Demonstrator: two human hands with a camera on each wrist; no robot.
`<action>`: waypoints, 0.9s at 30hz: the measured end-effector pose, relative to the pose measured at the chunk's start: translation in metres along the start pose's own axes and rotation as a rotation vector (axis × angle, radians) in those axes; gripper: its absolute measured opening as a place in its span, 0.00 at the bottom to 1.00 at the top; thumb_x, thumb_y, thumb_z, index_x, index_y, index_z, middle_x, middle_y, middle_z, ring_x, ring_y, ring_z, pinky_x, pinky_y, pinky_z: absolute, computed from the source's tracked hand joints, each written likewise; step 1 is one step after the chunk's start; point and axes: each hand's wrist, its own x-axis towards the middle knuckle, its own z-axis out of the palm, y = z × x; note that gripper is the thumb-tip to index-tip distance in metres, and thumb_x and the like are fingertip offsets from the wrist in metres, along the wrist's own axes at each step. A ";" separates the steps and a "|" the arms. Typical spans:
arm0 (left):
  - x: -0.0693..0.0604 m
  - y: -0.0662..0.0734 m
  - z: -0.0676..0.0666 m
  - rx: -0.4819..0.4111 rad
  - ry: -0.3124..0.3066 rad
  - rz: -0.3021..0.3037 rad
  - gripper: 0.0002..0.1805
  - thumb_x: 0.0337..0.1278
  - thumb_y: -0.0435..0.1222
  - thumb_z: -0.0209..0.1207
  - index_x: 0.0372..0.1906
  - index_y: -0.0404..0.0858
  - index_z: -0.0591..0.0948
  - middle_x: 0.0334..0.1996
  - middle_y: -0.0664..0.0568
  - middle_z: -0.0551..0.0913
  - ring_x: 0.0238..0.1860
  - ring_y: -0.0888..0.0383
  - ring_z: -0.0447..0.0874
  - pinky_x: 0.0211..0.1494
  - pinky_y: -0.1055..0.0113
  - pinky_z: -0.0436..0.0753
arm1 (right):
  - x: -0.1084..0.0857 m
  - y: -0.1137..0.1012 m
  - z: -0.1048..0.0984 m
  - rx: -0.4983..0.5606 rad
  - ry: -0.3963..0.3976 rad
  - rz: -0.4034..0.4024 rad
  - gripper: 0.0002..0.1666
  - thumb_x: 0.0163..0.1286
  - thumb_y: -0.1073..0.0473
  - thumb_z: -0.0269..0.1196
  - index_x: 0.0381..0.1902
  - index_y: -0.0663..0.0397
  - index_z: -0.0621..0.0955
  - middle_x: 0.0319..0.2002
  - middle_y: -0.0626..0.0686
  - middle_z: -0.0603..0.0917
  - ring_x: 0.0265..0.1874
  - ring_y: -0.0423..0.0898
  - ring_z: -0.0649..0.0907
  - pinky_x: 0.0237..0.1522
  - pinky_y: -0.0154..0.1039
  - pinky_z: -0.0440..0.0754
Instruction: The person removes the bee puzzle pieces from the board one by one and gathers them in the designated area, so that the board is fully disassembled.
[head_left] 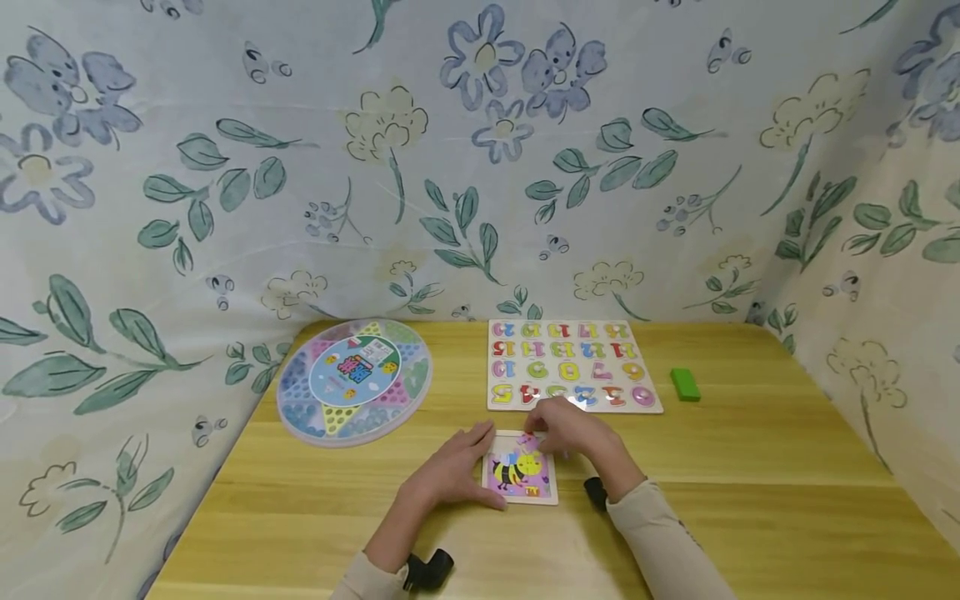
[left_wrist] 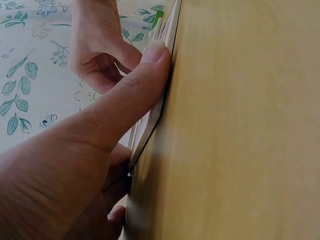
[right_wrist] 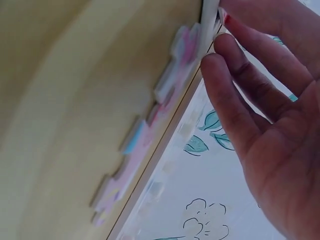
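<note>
A small jigsaw puzzle (head_left: pixel 520 471) with a bee picture on pink lies flat on the table in its pale wooden frame. My left hand (head_left: pixel 452 468) grips the frame by its left side, thumb at the near edge and fingers toward the far corner. Over the puzzle's far right corner, my right hand (head_left: pixel 572 429) pinches a puzzle piece with red on it (right_wrist: pixel 228 20), mostly hidden by the fingers. In the right wrist view, loose jigsaw pieces (right_wrist: pixel 137 145) lie on the table; the right hand largely covers that spot in the head view.
Behind the puzzle lies a white number board (head_left: pixel 555 360) with coloured numerals. To the left is a round star-patterned game board (head_left: pixel 412 358), and at the right a green block (head_left: pixel 685 385). Floral cloth (head_left: pixel 465 233) hangs behind the wooden table (head_left: pixel 750 500).
</note>
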 end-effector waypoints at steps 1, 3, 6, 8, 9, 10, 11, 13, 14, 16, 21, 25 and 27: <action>0.000 0.000 0.000 -0.001 0.000 0.002 0.65 0.35 0.70 0.66 0.77 0.43 0.54 0.79 0.53 0.49 0.79 0.51 0.49 0.80 0.51 0.54 | 0.000 0.001 0.000 0.002 0.006 -0.003 0.11 0.53 0.67 0.72 0.36 0.52 0.87 0.33 0.45 0.83 0.33 0.41 0.76 0.39 0.37 0.79; 0.000 0.000 0.000 0.000 -0.001 0.004 0.65 0.35 0.69 0.66 0.77 0.43 0.54 0.79 0.53 0.49 0.79 0.51 0.49 0.80 0.51 0.54 | -0.001 0.003 0.000 0.008 0.023 -0.010 0.10 0.53 0.66 0.73 0.35 0.52 0.87 0.32 0.45 0.83 0.32 0.40 0.76 0.38 0.36 0.79; 0.000 0.001 -0.001 0.001 0.002 0.011 0.65 0.35 0.69 0.67 0.77 0.42 0.54 0.79 0.53 0.50 0.78 0.51 0.49 0.80 0.51 0.55 | -0.001 0.006 0.000 0.020 0.045 -0.003 0.08 0.54 0.64 0.73 0.34 0.51 0.87 0.30 0.44 0.83 0.31 0.40 0.76 0.37 0.35 0.78; -0.001 0.001 -0.001 0.003 0.003 0.013 0.65 0.35 0.69 0.67 0.77 0.41 0.54 0.79 0.52 0.50 0.78 0.51 0.50 0.80 0.51 0.54 | -0.001 0.007 0.000 0.026 0.053 0.007 0.08 0.55 0.63 0.73 0.34 0.51 0.87 0.30 0.43 0.83 0.30 0.40 0.76 0.36 0.35 0.78; -0.001 0.001 -0.001 0.002 0.004 0.013 0.65 0.35 0.69 0.67 0.77 0.41 0.54 0.79 0.52 0.50 0.78 0.51 0.50 0.80 0.51 0.54 | -0.001 0.008 0.000 0.030 0.050 0.016 0.08 0.56 0.62 0.73 0.35 0.50 0.87 0.30 0.43 0.83 0.30 0.40 0.76 0.37 0.35 0.78; -0.001 0.001 -0.001 0.002 0.003 0.013 0.65 0.35 0.68 0.67 0.77 0.41 0.54 0.79 0.52 0.50 0.78 0.51 0.50 0.80 0.51 0.54 | -0.001 0.008 0.000 0.036 0.047 0.025 0.08 0.56 0.62 0.73 0.36 0.50 0.87 0.31 0.43 0.82 0.31 0.40 0.76 0.37 0.35 0.78; -0.001 0.001 -0.001 0.002 0.003 0.012 0.65 0.35 0.68 0.67 0.77 0.41 0.54 0.79 0.52 0.50 0.78 0.51 0.50 0.80 0.51 0.54 | -0.001 0.009 0.000 0.040 0.045 0.027 0.09 0.56 0.62 0.73 0.36 0.50 0.87 0.31 0.43 0.82 0.31 0.41 0.76 0.38 0.36 0.78; -0.001 0.001 -0.001 0.004 0.002 0.011 0.65 0.35 0.68 0.67 0.77 0.41 0.53 0.79 0.52 0.50 0.78 0.51 0.50 0.80 0.51 0.54 | -0.001 0.009 0.000 0.054 0.040 0.034 0.10 0.55 0.62 0.73 0.37 0.50 0.86 0.32 0.43 0.82 0.32 0.41 0.76 0.39 0.37 0.78; -0.001 0.001 -0.001 0.003 0.003 0.011 0.65 0.35 0.68 0.67 0.77 0.41 0.54 0.79 0.52 0.50 0.78 0.51 0.50 0.80 0.51 0.54 | -0.001 0.008 0.000 0.058 0.038 0.033 0.11 0.55 0.62 0.73 0.37 0.50 0.86 0.32 0.43 0.82 0.33 0.41 0.76 0.39 0.37 0.78; -0.001 0.001 0.000 0.003 0.005 0.013 0.65 0.35 0.68 0.67 0.77 0.41 0.54 0.79 0.51 0.50 0.78 0.51 0.49 0.80 0.51 0.54 | -0.001 0.008 0.000 0.064 0.038 0.033 0.11 0.55 0.63 0.73 0.37 0.50 0.86 0.32 0.44 0.82 0.32 0.42 0.76 0.39 0.36 0.78; 0.000 0.002 0.000 -0.010 0.005 0.017 0.65 0.35 0.68 0.67 0.77 0.42 0.54 0.79 0.52 0.49 0.79 0.52 0.48 0.80 0.51 0.54 | 0.000 0.008 0.001 0.050 0.045 0.045 0.10 0.54 0.64 0.73 0.34 0.49 0.86 0.29 0.43 0.81 0.30 0.41 0.76 0.35 0.35 0.78; -0.001 0.002 0.000 -0.010 0.004 0.013 0.65 0.35 0.68 0.68 0.77 0.42 0.53 0.79 0.52 0.50 0.79 0.52 0.49 0.80 0.51 0.53 | -0.002 0.010 0.000 0.056 0.056 0.061 0.10 0.53 0.63 0.74 0.34 0.49 0.86 0.29 0.43 0.81 0.30 0.40 0.77 0.36 0.35 0.79; -0.001 0.001 0.000 -0.013 0.004 0.008 0.65 0.35 0.68 0.68 0.77 0.42 0.53 0.79 0.52 0.50 0.79 0.51 0.49 0.80 0.51 0.53 | -0.004 0.013 -0.001 0.069 0.064 0.059 0.10 0.52 0.63 0.74 0.33 0.49 0.86 0.30 0.43 0.81 0.30 0.40 0.77 0.37 0.35 0.79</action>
